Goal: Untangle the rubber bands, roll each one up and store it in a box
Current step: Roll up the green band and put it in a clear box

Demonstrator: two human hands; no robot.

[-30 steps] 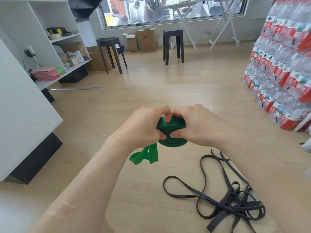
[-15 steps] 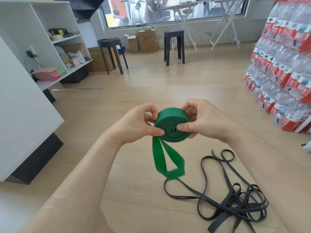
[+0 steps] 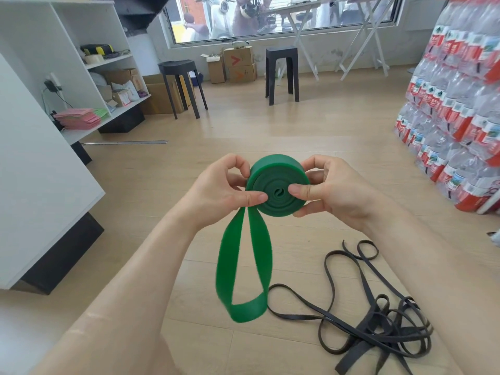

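A wide green rubber band [image 3: 278, 182] is wound into a thick coil held at chest height between both hands. My left hand [image 3: 219, 190] pinches its left side with thumb on the face. My right hand [image 3: 327, 188] grips the right side, thumb pressed near the coil's centre. A loose green loop hangs down from the coil's lower left, reaching toward the floor. Below on the right, a tangle of thin black rubber bands [image 3: 378, 326] lies on the wooden floor. No storage box for the bands is clearly identifiable.
A white cabinet [image 3: 40, 185] stands close on the left, with white shelves [image 3: 108, 77] behind it. Two black stools [image 3: 281, 71] and cardboard boxes [image 3: 238, 66] stand by the far window. Stacked packs of bottled water [image 3: 454, 109] line the right side.
The hands turned the coil so its flat face shows toward me. The loose green tail, bunched under my left hand a second ago, now hangs down as a long open loop.
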